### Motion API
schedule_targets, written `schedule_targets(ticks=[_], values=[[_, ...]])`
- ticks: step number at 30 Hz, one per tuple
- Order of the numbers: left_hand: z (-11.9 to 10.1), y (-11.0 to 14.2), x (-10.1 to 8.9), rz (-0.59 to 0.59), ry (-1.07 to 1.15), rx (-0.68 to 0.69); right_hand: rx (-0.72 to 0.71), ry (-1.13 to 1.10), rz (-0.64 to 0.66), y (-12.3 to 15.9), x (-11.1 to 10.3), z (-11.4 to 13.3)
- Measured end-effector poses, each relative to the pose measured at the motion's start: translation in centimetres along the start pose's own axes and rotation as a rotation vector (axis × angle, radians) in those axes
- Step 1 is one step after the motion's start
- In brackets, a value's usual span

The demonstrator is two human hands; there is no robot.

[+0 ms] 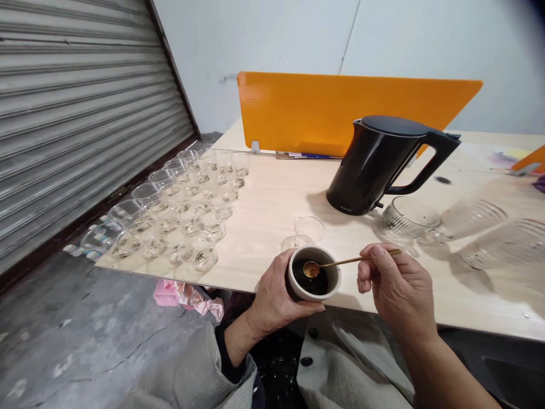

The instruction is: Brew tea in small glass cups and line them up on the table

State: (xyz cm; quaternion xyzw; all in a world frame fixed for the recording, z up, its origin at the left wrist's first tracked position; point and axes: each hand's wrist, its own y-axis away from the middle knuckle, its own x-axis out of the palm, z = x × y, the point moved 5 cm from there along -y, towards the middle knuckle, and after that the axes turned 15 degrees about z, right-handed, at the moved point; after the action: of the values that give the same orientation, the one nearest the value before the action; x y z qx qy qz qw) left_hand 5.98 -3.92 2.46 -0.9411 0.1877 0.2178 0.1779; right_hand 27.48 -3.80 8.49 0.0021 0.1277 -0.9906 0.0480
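Note:
My left hand [275, 295] is wrapped round a small pale ceramic bowl [336, 281] with dark contents, held just at the near edge of the wooden table [272, 204]. My right hand [398, 289] pinches the handle of a thin gold spoon [340, 263], whose bowl rests inside the ceramic bowl over the dark contents. A small clear glass cup [309, 229] stands on the table right behind the bowl.
Several small clear glass cups [179, 216] stand in rows at the table's left. A black electric kettle [378, 165] sits mid-table before an orange divider [340, 111]. Ribbed glass bowls [411, 218] lie to the right. A metal shutter [76, 113] runs along the left.

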Motion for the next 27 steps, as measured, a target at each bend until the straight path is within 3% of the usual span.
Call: schedule_targets(ticks=[7, 14, 27], values=[[0.3, 0.1, 0.1, -0.012, -0.023, -0.004, -0.042, 0.149, 0.036, 0.2, 0.8, 0.6], [0.4, 0.2, 0.2, -0.009, -0.027, -0.007, -0.054, 0.303, 0.278, 1.0, 2.5, 0.9], [0.4, 0.1, 0.2, -0.016, -0.016, 0.021, 0.087, -0.222, -0.121, -1.8, -0.6, 0.5]])
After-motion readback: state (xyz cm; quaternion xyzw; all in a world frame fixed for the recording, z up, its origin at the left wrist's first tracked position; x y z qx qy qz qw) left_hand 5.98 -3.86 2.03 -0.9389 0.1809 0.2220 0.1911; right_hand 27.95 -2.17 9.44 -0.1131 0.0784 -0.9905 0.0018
